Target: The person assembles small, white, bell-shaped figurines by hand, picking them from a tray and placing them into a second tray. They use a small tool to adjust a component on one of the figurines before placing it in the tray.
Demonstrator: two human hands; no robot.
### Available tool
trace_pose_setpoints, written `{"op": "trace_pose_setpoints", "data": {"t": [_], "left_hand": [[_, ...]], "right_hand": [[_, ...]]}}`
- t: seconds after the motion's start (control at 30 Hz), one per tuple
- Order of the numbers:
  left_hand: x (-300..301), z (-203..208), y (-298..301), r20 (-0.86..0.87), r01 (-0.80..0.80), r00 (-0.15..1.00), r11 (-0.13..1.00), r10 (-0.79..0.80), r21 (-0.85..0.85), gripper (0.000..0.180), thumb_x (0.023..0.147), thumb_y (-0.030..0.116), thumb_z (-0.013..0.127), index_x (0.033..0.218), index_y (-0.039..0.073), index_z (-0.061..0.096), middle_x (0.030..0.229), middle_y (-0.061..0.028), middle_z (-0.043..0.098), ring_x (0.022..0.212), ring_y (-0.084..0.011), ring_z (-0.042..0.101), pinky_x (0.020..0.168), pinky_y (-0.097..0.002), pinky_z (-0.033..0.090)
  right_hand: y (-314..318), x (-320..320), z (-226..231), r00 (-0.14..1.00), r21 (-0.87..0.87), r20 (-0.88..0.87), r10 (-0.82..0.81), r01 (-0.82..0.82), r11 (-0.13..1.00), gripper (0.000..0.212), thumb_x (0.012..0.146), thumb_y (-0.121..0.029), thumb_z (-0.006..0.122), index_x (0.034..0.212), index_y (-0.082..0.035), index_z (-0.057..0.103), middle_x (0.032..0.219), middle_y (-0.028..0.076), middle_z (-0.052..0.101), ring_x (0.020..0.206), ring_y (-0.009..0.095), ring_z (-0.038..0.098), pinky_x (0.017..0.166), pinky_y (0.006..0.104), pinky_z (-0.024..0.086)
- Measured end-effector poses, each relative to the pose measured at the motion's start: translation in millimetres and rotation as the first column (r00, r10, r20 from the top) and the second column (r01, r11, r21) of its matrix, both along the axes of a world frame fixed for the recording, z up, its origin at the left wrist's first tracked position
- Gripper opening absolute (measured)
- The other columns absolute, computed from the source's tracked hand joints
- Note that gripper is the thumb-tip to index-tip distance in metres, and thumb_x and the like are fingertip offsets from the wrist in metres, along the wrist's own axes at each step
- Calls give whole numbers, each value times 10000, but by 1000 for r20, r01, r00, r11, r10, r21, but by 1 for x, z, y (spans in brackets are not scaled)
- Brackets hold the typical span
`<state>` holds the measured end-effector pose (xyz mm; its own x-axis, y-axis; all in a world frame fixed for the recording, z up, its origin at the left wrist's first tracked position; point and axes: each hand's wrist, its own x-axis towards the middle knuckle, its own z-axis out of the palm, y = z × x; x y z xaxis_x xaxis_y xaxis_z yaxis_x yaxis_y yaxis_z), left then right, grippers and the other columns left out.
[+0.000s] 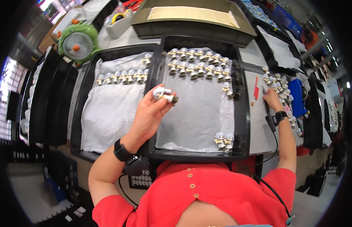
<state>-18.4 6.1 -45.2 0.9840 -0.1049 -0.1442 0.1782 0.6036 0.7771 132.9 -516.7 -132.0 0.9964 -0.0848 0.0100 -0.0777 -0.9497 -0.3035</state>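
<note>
My left hand [151,109] is closed around a small figurine [163,94] with pale hair, a white and gold body and a dark base. It holds the figurine tilted on its side above the middle tray [195,153]. Over at the right, my right hand [273,100] rests by a heap of similar figurines [280,87]. Its fingers are bent together beside a slim dark tool [264,91]; whether they grip it or something else is hidden. Rows of figurines [200,68] stand at the far end of the middle tray, and a pair [224,140] stands at its near right corner.
The left tray [79,125], lined with white sheet, holds another row of figurines [126,76]. A red pen-like item [256,90] lies beside the heap, near a blue container [297,94]. Farther back are a green fan [78,43] and a large olive bin [195,32].
</note>
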Motion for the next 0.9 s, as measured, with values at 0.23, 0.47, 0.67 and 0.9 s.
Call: {"op": "trace_pose_setpoints", "data": {"t": [0.23, 0.47, 0.67, 0.9], "left_hand": [[-1, 0, 2, -8, 21, 1000, 999, -22, -38, 417, 910, 79, 562, 1289, 77, 389, 1198, -101, 547, 1170, -247, 532, 984, -366, 431], [-2, -1, 4, -45, -10, 999, 996, 7, -87, 419, 917, 106, 563, 1290, 74, 374, 1195, -101, 541, 1140, -281, 554, 972, -389, 450], [-3, -2, 2, -50, -24, 999, 992, 18, -124, 437, 921, 123, 563, 1303, 76, 355, 1211, -109, 536, 1165, -265, 533, 992, -407, 427], [-3, -1, 2, -57, -14, 998, 997, 10, -82, 472, 928, 145, 553, 1340, 66, 336, 1240, -120, 528, 1181, -242, 517, 1019, -426, 392]], "right_hand": [[81, -3, 106, 992, 889, -23, 122, -35, 457, 302, 895, -129, 546, 1172, -9, 537, 813, -20, 548, 668, 67, 550, 565, 202, 416], [261, -85, 178, 699, 906, -200, 687, -136, 402, 350, 962, -174, 457, 1284, -43, 493, 778, -21, 553, 555, 34, 484, 502, 163, 376], [304, -93, 124, 548, 933, -250, 798, -83, 349, 375, 968, -152, 439, 1325, -37, 448, 889, 44, 597, 631, 72, 578, 540, 197, 456], [311, -91, 112, 521, 945, -316, 793, 102, 309, 439, 958, -134, 459, 1387, -68, 392, 881, 57, 623, 598, 67, 568, 513, 187, 430]]}}
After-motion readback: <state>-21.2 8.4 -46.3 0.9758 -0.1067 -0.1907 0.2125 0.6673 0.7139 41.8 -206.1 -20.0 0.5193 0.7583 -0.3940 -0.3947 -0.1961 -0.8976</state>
